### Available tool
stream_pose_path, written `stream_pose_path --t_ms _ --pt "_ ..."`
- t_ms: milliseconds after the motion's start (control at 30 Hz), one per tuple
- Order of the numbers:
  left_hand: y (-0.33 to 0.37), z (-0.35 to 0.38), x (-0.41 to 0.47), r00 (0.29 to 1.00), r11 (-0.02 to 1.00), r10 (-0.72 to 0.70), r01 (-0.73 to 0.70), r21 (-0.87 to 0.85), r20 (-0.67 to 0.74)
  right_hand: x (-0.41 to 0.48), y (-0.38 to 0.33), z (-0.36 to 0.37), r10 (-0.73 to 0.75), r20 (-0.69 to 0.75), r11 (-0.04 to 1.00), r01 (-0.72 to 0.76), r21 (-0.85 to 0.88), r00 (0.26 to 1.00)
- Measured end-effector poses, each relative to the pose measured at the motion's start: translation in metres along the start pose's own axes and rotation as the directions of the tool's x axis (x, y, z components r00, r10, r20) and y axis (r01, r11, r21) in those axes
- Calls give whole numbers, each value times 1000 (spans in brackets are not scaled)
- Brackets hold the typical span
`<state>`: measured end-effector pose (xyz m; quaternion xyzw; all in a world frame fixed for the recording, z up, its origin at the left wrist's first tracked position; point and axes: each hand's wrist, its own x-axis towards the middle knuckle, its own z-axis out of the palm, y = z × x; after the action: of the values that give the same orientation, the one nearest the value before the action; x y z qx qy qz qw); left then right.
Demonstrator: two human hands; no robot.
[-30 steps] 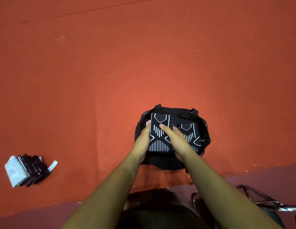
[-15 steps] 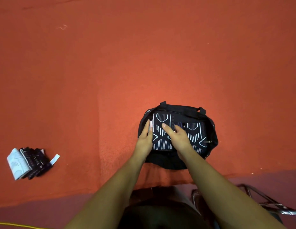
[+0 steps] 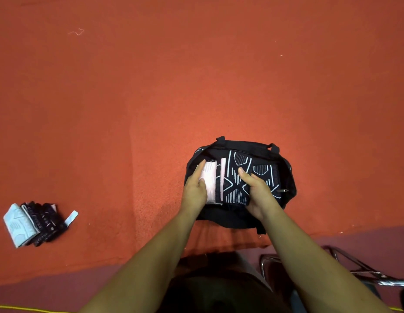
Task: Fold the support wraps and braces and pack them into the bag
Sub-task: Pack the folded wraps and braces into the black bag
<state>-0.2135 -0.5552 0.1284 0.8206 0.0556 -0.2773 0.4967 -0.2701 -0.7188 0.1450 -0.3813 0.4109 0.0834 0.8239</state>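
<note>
I see the black fabric bag (image 3: 239,220) lying open-mouthed on the orange-red carpet (image 3: 219,86), its two short handles at the far rim. Inside it, a folded black brace with white line patterns (image 3: 236,184) sits upright in the middle of the opening. My right hand (image 3: 259,195) grips it, thumb stretched across the printed face, the other fingers hidden behind it. Just left of that brace in the bag is a pale folded wrap (image 3: 209,179). My left hand (image 3: 194,188) rests on it, fingers straight along its left edge and thumb laid on its face. At the right side of the bag, partly behind my right hand, a second patterned black brace (image 3: 264,171) is packed in. Well to the left of the bag, a loose pile of black and pale wraps (image 3: 34,222) lies on the carpet. Near the bag's lower right, a chrome chair frame (image 3: 354,267) shows.
</note>
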Motion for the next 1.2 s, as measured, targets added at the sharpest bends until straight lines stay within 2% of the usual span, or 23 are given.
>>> stream_pose_path --t_ms 100,167,233,333,467,600,667,733,767,833,900,967,1033,1100,1200 --pt "4 1 0 1000 999 -30 30 26 -4 0 -4 -7 -22 -16 998 22 60 1000" --pt "5 1 0 1000 998 4 -5 68 10 -1 -11 -15 -67 -74 996 71 48 995" --pt "6 2 -2 999 988 42 -46 150 26 -1 -17 -21 -130 -149 991 124 -46 980" --pt "10 7 -7 998 966 63 -63 250 9 7 -15 -26 -236 -176 937 176 -302 956" --pt "16 11 -13 989 924 151 -137 357 -10 19 0 -18 -262 -207 850 124 -512 943" --pt "16 4 -14 964 838 265 -246 487 31 23 8 -19 -351 -183 714 136 -687 918" --pt "16 -2 -16 928 733 373 -310 606 24 24 10 -25 -404 -151 628 154 -763 902" --pt "12 -5 -16 878 614 477 -302 729 -38 23 10 -27 -453 -119 550 171 -817 884" --pt "11 -6 -15 873 607 479 -256 753 -89 22 10 -27 -468 -102 519 179 -836 878" --pt "11 -9 -14 920 710 358 -157 687 -160 18 11 -24 -491 -67 470 199 -860 869" --pt "10 -11 -12 969 831 198 -86 550 -149 14 11 -19 -535 -31 423 236 -875 844" --pt "9 -14 -12 984 893 145 -87 441 -99 11 12 -14 -614 58 301 302 -905 787" --pt "10 -16 -14 985 896 163 -126 426 -50 9 16 -10 -655 216 51 328 -943 724" --pt "10 -16 -14 986 887 163 -138 440 -19 7 24 -6 -610 378 -174 348 -921 696" --pt "8 -15 -12 989 933 143 -123 339 -36 6 40 0 -540 458 -334 320 -886 706"
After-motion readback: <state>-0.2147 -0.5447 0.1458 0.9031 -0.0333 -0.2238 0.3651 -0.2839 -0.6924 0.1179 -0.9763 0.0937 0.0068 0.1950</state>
